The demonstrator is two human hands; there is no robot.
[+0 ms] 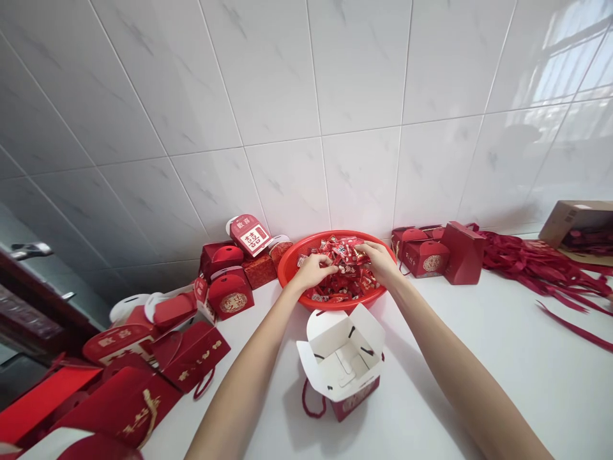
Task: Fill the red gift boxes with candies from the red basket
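Observation:
A red plastic basket full of red-wrapped candies stands against the tiled wall. Over its left part is my left hand, fingers bent together at the candies; what they hold, if anything, is too small to make out. My right hand reaches into the right side, its fingertips closed at a wrapped piece. In front of the basket stands an open box, white inside and dark red outside, its flaps spread and a red cord handle hanging at its left. No candies show inside it.
Many red gift boxes crowd the left side of the white table. More boxes stand right of the basket, beside a pile of dark red ribbons. A cardboard box sits at the far right.

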